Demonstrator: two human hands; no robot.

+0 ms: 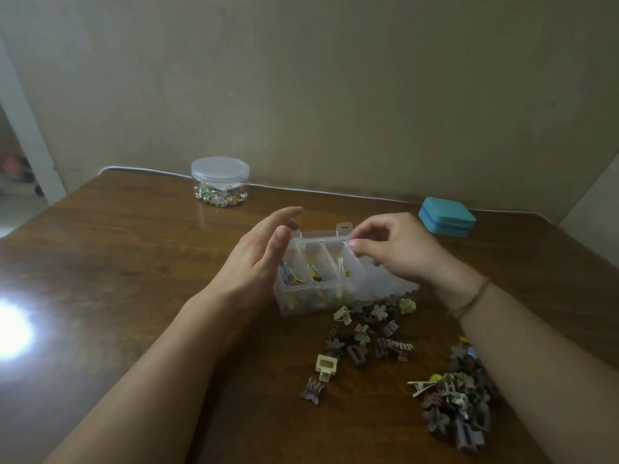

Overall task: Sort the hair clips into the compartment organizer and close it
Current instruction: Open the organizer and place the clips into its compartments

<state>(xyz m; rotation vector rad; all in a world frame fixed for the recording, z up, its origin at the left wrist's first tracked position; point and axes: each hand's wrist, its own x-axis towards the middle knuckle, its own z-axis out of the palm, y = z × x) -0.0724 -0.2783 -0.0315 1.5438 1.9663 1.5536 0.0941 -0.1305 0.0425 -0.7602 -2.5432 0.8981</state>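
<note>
My right hand [398,251] pinches the far right corner of the compartment organizer [318,279], thumb and forefinger curled onto the thin clear edge where the lid [326,233] hinges up behind it; I cannot tell whether the pinch is on the lid itself or on the box rim. My left hand [258,259] stands open against the organizer's left wall, fingers straight, thumb near the far left corner, bracing and not gripping. The organizer sits mid-table, between both hands, with a few clips already in its far compartments. I judge it light, thin-walled and slick, so it would skate on the polished table [134,279] if pushed from one side; best to hold it by opposite walls and bring the lid down by its tabbed far edge. Just near of it lie scattered hair clips [365,333], small flower and claw shapes, with a denser pile of clips [459,396] near right by my forearm. They look hard, light and springy, likely to snag each other, so single ones are best lifted by the body. Far left stands a round lidded jar [220,180]; far right, a teal case [447,216].
</note>
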